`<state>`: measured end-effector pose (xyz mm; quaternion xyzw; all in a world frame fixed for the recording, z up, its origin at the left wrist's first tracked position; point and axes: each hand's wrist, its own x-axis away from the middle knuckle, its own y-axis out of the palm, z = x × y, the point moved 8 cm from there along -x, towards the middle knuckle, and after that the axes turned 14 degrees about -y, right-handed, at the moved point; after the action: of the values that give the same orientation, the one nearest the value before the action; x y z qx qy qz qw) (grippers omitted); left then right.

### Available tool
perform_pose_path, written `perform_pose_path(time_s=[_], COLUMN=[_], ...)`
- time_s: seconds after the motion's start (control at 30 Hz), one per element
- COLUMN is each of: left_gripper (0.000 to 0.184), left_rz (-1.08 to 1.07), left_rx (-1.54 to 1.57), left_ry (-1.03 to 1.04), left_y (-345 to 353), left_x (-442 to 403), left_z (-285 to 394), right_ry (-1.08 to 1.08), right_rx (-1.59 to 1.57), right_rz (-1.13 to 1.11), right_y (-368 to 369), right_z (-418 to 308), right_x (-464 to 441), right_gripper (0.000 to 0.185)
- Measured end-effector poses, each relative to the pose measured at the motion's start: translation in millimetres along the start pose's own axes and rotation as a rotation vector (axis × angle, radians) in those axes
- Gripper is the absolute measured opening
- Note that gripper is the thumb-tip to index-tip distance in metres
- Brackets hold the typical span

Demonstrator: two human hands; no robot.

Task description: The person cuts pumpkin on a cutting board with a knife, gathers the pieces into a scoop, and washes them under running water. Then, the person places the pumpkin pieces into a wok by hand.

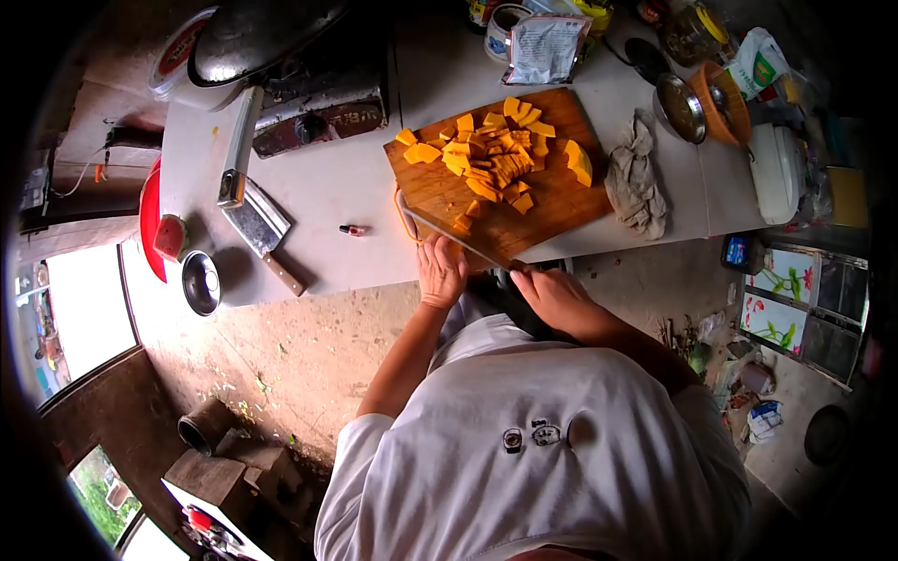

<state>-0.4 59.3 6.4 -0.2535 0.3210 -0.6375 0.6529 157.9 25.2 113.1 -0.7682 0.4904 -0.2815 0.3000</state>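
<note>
My right hand (552, 297) is closed around the handle of a kitchen knife (458, 236). Its blade slants up and left across the near edge of a wooden cutting board (561, 210). Just below the blade is my left hand (441, 271), its fingers bent together at the board's edge; what they hold is hidden. A few small pumpkin bits (464, 222) lie beyond the blade. A heap of cut orange pumpkin pieces (496, 159) covers the board's middle, and a larger pumpkin chunk (579, 163) sits at its right.
Left on the table (337, 192) lie a cleaver (259, 222), a metal bowl (200, 282) and a watermelon piece (170, 237). A stove (318, 117) stands behind them. A crumpled cloth (638, 178) is right of the board, with a metal pan (680, 107) beyond.
</note>
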Motion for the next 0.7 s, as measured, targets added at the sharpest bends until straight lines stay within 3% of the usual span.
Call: perform_pose_path(time_s=[0.03, 0.2, 0.3, 0.4, 0.7], left_gripper=[0.05, 0.048, 0.046, 0.044, 0.04], left_rz=[0.018, -0.012, -0.009, -0.004, -0.042], left_rx=[-0.028, -0.124, -0.084, -0.059, -0.068], left_ry=[-0.002, 0.014, -0.015, -0.009, 0.1], left_y=[1, 9, 13, 12, -19], left_x=[0, -2, -5, -3, 4], left_z=[1, 2, -2, 0, 11], right_ry=[0.094, 0.191, 0.23, 0.089, 0.07], right_rx=[0.007, 0.08, 0.074, 0.099, -0.09], right_rz=[-0.143, -0.228, -0.205, 0.017, 0.015], right_y=[-4, -4, 17, 37, 12], right_z=[-7, -15, 3, 23, 12], right_x=[5, 12, 8, -9, -5], right_gripper=[0.034, 0.032, 0.03, 0.038, 0.037])
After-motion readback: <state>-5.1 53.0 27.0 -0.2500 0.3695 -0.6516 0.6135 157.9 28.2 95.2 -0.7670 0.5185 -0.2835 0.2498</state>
